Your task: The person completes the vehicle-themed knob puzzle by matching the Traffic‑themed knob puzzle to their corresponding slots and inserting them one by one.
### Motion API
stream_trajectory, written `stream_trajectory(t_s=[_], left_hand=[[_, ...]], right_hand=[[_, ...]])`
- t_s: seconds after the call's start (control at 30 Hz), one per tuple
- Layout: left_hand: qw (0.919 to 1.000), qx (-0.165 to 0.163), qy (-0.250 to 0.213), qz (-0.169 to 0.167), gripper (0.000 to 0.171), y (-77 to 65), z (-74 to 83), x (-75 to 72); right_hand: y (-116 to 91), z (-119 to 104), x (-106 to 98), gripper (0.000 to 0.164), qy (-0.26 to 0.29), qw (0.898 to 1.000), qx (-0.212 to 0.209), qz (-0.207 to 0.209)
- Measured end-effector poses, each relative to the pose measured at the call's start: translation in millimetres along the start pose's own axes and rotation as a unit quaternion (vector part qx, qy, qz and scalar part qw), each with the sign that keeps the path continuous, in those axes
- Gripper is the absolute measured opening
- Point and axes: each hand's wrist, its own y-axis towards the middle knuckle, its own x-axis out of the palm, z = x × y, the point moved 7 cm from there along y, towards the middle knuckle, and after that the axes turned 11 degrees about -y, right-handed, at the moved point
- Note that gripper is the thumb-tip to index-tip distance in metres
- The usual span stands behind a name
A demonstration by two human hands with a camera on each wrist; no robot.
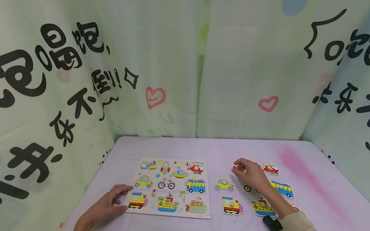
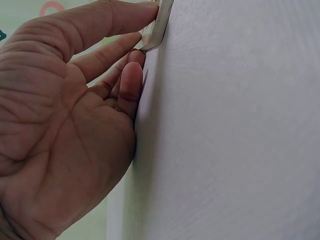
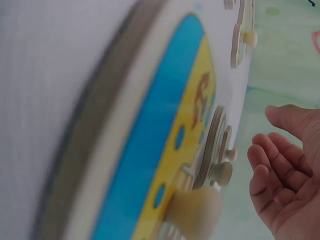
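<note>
My left hand (image 1: 105,205) is at the left edge of a white wooden puzzle board (image 1: 180,215) with vehicle pictures. Its thumb and index fingertips touch the board's edge near the lower corner; the other fingers bend loosely by the table. Over the loose pieces on the right hovers my right hand (image 1: 250,173), palm turned inward. Thumb and bent fingers are apart in the right wrist view, with nothing between them. A small red bit (image 1: 234,166) shows at its fingertips in the head view. Beneath it, the bicycle piece (image 1: 248,188) is partly hidden.
Around the right hand lie knobbed pieces: a yellow car (image 1: 224,185), a train (image 1: 232,205), a ship (image 1: 261,208), a bus (image 1: 281,188) and a helicopter (image 1: 270,168). A submarine piece (image 1: 297,210) is partly covered by the forearm. Printed curtains (image 1: 173,64) surround the table.
</note>
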Motion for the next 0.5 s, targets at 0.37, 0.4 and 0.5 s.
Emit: stream_trajectory(t_s=[0.37, 0.4, 0.5], left_hand=[[0.9995, 0.027, -0.007, -0.011, 0.067, -0.2, 3.4, 0.2], [0.9995, 0.026, -0.008, -0.012, 0.067, -0.1, 3.1, 0.2], [0.9996, 0.022, -0.011, -0.015, 0.068, 0.0, 1.5, 0.8]], right_hand=[[7.0, 8.8, 0.2, 0.026, -0.025, 0.999, -0.015, -0.034], [7.5, 9.2, 0.0, 0.026, -0.024, 0.999, -0.015, -0.037], [8.8, 10.6, -0.5, 0.023, -0.023, 0.999, -0.011, -0.046]])
